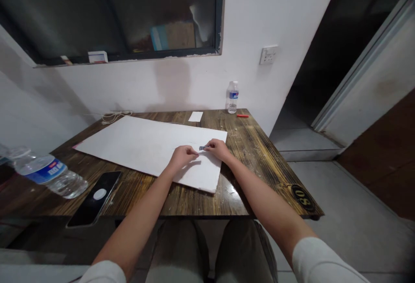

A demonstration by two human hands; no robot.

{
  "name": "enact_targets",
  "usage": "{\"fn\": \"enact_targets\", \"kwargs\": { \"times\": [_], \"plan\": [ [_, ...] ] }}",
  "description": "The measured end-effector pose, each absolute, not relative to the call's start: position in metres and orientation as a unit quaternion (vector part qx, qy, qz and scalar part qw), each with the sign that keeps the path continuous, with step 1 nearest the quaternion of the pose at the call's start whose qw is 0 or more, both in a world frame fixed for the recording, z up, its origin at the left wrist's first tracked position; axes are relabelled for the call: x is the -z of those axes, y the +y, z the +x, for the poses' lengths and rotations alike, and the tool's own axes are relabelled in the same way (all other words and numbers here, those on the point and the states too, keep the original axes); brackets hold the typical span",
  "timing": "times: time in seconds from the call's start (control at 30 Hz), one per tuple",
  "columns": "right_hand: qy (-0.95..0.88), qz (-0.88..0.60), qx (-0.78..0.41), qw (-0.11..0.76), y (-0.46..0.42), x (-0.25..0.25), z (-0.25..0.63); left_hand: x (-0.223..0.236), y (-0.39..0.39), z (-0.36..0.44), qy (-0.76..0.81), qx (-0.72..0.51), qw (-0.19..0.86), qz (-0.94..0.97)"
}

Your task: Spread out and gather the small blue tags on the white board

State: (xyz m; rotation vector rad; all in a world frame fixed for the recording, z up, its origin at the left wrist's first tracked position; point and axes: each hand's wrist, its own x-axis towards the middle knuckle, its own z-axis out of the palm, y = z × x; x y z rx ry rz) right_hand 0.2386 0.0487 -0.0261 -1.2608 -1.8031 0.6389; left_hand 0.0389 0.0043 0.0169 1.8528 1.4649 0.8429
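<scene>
A large white board [139, 142] lies flat on the dark wooden table [256, 153]. Over its right part, my two hands are close together. My right hand [218, 148] pinches a small silvery-grey metal tool [203, 147] whose tip points toward the left hand; its exact kind is too small to make out. Thumb and fingers of my left hand [183, 156] are pressed together just beside that tip. Whatever the left fingers hold, if anything, cannot be seen.
To the left are a large water bottle [48, 172] lying tilted and a black phone [94, 198] with a round white disc [99, 194]. Along the back are a cord [115, 116], a white card [196, 116], a small bottle [232, 97] and a red pen-like stick [242, 116].
</scene>
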Motion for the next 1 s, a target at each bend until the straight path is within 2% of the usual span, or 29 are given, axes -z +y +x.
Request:
{"fn": "enact_targets", "kwargs": {
  "times": [0.13, 0.3, 0.5, 0.77, 1.0],
  "plan": [
    [-0.7, -0.5, -0.307, 0.408, 0.049, 0.028, 0.238, -0.01, 0.014, 0.054, 0.584, -0.324, 0.292, 0.685],
    [-0.731, -0.471, -0.298, 0.394, 0.048, 0.03, 0.238, 0.0, 0.016, 0.057, 0.589, -0.354, 0.209, 0.696],
    [-0.766, -0.446, -0.285, 0.366, 0.046, 0.027, 0.238, 0.005, 0.015, 0.057, 0.566, -0.372, 0.177, 0.714],
    [-0.82, -0.415, -0.213, 0.332, 0.043, 0.023, 0.237, 0.01, 0.022, 0.054, 0.547, -0.302, 0.11, 0.773],
    [-0.812, -0.449, -0.178, 0.328, 0.042, 0.023, 0.236, 0.004, 0.024, 0.036, 0.561, -0.241, -0.003, 0.792]
  ]
}}
